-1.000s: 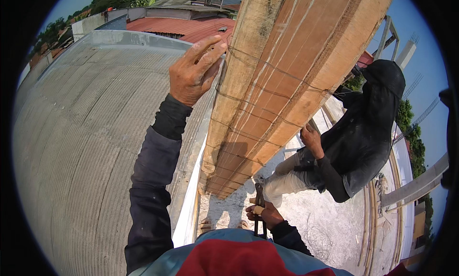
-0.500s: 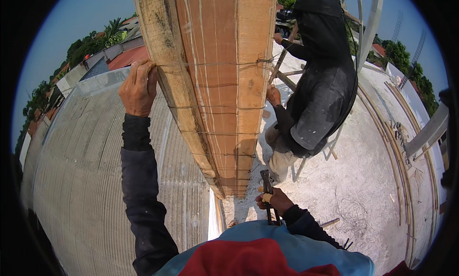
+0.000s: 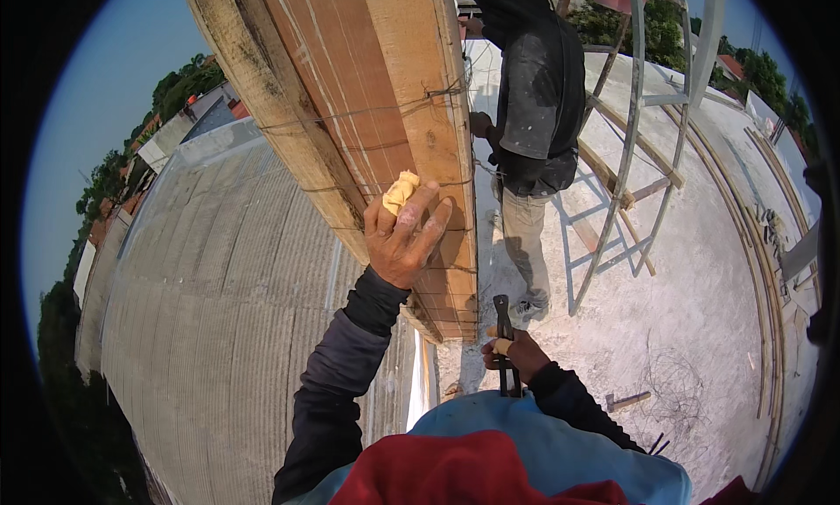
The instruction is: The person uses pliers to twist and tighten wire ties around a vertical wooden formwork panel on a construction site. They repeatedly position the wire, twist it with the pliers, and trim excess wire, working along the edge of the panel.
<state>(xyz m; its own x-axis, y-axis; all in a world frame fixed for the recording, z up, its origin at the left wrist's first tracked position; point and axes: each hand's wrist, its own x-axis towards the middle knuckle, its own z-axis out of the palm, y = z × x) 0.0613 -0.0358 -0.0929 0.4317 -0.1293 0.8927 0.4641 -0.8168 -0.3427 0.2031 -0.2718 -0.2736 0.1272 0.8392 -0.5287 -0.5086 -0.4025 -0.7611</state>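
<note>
Nearest the wearer, to the right of the lower end of the timber column (image 3: 350, 85), the right hand (image 3: 527, 354) keeps its grip clamped around black pincers (image 3: 501, 305), head upward. The pincer head stands apart from the column; whether its jaws meet cannot be told. The left hand (image 3: 404, 249) has transferred from the column's left edge to a position in front of the column's face. Its fingers are bent, with a crumpled yellow piece (image 3: 402, 192) at them; whether this piece is worn or pinched, whether this grip is together, and whether the hand touches the column cannot be told. As a result, the column's left edge no longer has this hand on it, and the pincers remain disengaged from the binding wire (image 3: 444, 91), which crosses the column and is twisted near its right edge. On the floor right of the column lies tangled wire (image 3: 674, 387). Farther up the column's right side, a co-worker (image 3: 542, 94) in black stands with one hand close to the edge. Right of that person stands a ladder (image 3: 637, 129); left of the column extends a corrugated roof (image 3: 219, 277).
</note>
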